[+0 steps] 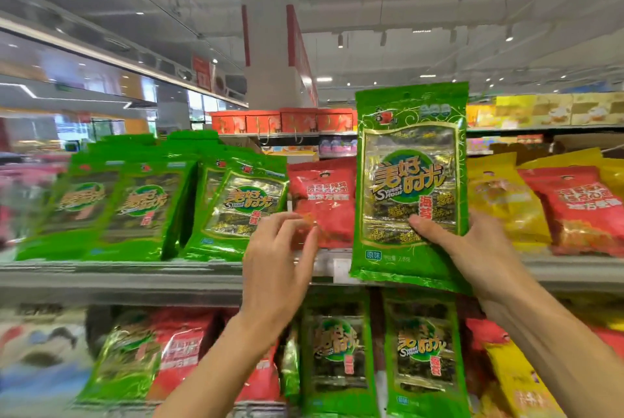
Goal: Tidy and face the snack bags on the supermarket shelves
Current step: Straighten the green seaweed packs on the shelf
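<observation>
while our right hand (472,248) pinches the green seaweed bag (410,188) upright, its thumb on the front, in front of the upper shelf (118,274), our left hand (280,255) reaches with fingers (297,221) loosely spread and holding nothing toward the red bag (322,201). we judge the green bag belongs left with the green row (152,201); we should clear a gap, then slide it in label forward and square.
</observation>
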Demonstrator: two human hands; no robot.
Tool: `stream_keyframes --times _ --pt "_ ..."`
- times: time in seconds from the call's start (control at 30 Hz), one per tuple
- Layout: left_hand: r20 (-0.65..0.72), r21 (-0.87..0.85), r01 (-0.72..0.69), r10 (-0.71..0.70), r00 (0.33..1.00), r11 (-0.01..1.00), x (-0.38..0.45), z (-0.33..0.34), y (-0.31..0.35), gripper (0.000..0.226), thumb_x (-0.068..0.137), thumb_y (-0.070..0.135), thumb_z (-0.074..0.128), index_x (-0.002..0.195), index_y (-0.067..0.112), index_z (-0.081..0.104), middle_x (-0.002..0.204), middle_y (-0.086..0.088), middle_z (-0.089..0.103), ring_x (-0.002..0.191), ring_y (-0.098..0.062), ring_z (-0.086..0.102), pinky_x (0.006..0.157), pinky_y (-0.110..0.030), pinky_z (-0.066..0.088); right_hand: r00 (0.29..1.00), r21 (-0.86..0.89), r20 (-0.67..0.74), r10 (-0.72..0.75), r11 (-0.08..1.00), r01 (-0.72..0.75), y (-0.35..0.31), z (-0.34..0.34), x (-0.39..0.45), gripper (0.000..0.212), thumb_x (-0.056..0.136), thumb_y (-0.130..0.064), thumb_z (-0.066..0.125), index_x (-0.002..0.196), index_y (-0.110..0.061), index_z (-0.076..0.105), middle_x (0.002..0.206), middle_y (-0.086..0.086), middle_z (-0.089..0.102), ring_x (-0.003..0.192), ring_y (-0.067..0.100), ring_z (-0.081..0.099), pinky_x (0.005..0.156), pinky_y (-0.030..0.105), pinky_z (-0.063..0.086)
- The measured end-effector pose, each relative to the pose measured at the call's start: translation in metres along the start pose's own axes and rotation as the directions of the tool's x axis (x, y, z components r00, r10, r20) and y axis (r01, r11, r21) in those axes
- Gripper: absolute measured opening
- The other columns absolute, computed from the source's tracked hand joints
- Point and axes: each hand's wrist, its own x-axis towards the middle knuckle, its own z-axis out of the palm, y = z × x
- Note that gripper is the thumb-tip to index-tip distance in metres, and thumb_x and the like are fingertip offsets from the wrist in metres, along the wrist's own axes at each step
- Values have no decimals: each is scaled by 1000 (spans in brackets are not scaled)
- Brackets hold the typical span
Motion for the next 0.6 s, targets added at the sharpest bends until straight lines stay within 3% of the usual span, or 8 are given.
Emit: stream_keyframes --times 0.2,0.33,0.47,0.6 --pt "-26 326 -8 17 999 945 -32 -92 -116 23 96 22 55 106 5 68 119 -13 60 110 -32 58 96 -47 46 997 16 78 12 1000 -13 0 129 -5 17 84 -18 80 100 -19 74 91 -5 80 82 12 78 61 19 59" --pt "5 509 34 -43 999 860 -43 -149 -184 30 95 23 53 113 2 66 121 -18 58 111 -38 55 99 -51 43 993 14 119 8 1000 -10 1 225 -5 17 86 -16 80 103 -18 75 96 -4 80 93 18 77 85 37 60" --pt "88 568 18 -82 993 823 -52 -187 -227 33 97 24 53 120 3 65 117 -18 59 111 -38 56 101 -51 44 994 15 111 16 1000 -18 -2 316 1 12 85 -15 82 95 -19 76 97 -1 80 90 12 75 85 33 58" --pt "203 547 -64 -58 978 835 -59 -196 -241 42 99 31 51 135 9 56 124 -16 53 120 -35 50 107 -51 40 987 14 125 103 994 -105 -8 404 13 33 84 -25 83 111 -11 71 106 8 75 102 28 71 95 46 56"
